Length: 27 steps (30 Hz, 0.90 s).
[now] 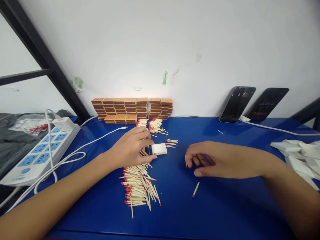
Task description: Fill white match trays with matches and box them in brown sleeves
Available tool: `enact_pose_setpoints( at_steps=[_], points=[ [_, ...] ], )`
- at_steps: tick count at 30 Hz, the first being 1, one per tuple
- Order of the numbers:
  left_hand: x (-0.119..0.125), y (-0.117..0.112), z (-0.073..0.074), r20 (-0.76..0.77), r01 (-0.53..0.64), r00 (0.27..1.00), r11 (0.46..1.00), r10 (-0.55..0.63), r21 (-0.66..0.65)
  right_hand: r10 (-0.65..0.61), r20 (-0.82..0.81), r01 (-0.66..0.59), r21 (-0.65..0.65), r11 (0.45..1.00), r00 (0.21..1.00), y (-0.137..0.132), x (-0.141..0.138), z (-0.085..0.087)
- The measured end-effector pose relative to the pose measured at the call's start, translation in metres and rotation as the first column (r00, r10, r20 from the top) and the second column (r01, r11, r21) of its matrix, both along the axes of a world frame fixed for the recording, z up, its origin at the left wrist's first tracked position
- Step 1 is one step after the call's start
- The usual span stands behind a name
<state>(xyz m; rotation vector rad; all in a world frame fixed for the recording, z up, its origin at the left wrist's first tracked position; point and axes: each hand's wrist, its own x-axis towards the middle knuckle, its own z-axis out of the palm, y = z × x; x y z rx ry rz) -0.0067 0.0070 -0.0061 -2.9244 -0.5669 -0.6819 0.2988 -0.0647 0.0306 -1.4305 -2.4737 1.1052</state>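
Note:
My left hand (pixel 136 146) has its thumb and fingers closed around the left end of a small white matchbox tray (pixel 160 148). A red match tip shows beside the thumb. Below that hand spreads a large pile of red-headed matches (pixel 137 186), partly hidden under it. My right hand (pixel 210 158) hovers to the right, fingers loosely curled and thumb apart, with nothing seen between them. One match (pixel 185 160) is by its fingertips, and another match (pixel 196 189) lies below the hand. Several matches (pixel 171 142) lie just right of the tray.
Stacked matchboxes (pixel 125 108) line the wall, with match bunches (pixel 155 126) in front. A power strip (pixel 45 146) and white cables (pixel 75 150) are at left. Two phones (pixel 237 103) lean on the wall at right. White folded pieces (pixel 300 155) lie at the right edge.

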Motion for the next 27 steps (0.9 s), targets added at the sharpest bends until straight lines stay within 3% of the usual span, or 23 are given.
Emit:
enact_pose_setpoints(
  at_steps=[6,9,17,21,27],
  points=[
    [0.000,-0.001,-0.001,-0.005,0.009,1.000,1.000,-0.009,-0.002,0.083,0.156,-0.049,-0.212,0.976,0.984,-0.008,-0.010,0.001],
    [-0.001,0.000,-0.002,-0.002,0.004,1.000,1.000,-0.004,-0.005,0.112,0.162,-0.070,-0.246,0.967,0.980,-0.004,-0.014,0.000],
    [0.000,0.000,-0.003,-0.005,0.001,1.000,1.000,-0.001,-0.006,-0.061,0.063,0.059,0.034,0.998,0.996,0.018,0.004,-0.011],
    [0.000,0.000,-0.003,-0.001,0.005,1.000,1.000,-0.005,0.009,-0.004,0.036,0.004,0.023,1.000,0.999,0.024,0.007,-0.016],
    [0.000,0.000,-0.002,-0.012,0.002,1.000,1.000,-0.001,0.020,-0.060,0.021,0.059,0.067,0.996,0.998,0.026,0.007,-0.019]
  ],
)
